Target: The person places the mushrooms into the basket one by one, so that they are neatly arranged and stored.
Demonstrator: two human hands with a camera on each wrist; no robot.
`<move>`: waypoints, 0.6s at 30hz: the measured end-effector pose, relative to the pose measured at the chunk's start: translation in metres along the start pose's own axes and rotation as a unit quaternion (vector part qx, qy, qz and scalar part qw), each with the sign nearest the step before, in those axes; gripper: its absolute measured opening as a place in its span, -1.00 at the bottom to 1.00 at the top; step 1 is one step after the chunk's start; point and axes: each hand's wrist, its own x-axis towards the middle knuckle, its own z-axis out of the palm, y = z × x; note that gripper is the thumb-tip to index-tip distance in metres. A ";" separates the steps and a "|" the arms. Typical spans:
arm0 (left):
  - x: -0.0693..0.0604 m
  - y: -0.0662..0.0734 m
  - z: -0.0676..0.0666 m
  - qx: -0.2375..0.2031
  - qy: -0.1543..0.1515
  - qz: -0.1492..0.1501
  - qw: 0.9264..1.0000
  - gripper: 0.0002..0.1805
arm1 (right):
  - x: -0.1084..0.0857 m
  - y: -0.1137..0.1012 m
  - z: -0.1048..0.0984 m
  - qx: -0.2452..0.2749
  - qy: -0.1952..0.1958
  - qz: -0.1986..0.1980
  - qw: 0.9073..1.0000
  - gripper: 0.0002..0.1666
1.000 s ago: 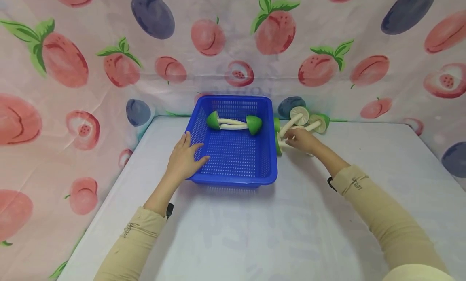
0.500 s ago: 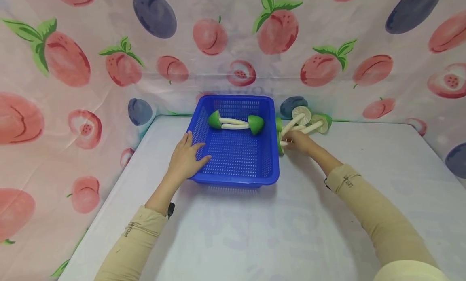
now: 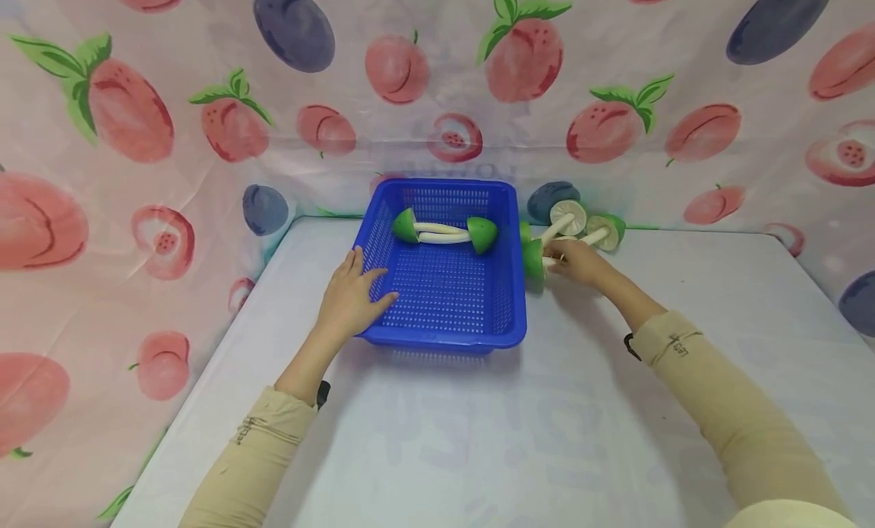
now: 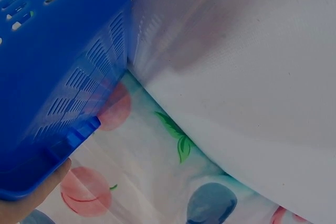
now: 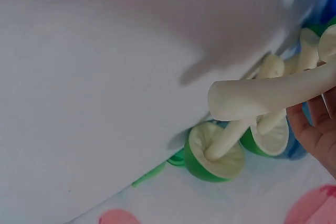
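Observation:
A blue perforated plastic basket [image 3: 437, 339] stands on the table, with two green-capped, white-stemmed toy mushrooms [image 3: 481, 235] lying inside it near the back. My left hand [image 3: 347, 294] rests on the basket's left rim, its fingers spread and fairly straight; the left wrist view shows one finger [image 4: 51, 183] against the rim from outside. Just right of the basket, my right hand [image 3: 577, 260] holds another toy mushroom [image 3: 534, 260] by its stem, cap toward the basket. In the right wrist view that pale stem [image 5: 262, 99] sticks out past my fingers, above other mushrooms [image 5: 214, 153].
Several more mushrooms [image 3: 601, 232] lie in a cluster right of the basket, close to the back wall. A fruit-patterned cloth [image 3: 451, 72] covers the walls behind and to the left. The white table [image 3: 437, 437] extends in front and to the right.
My right hand has shifted among the stems and now lifts one mushroom slightly, its green cap turned more into view. The left hand and basket have stayed in place.

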 end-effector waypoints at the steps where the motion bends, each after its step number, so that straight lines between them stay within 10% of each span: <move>1: 0.000 0.000 0.000 0.000 0.000 0.000 1.000 -0.37 | 0.000 -0.001 -0.003 0.001 0.002 0.002 1.000 -0.78; 18: 0.001 -0.001 0.001 0.000 -0.003 -0.001 1.000 -0.37 | 0.008 -0.033 -0.054 -0.047 0.026 -0.024 0.998 -0.70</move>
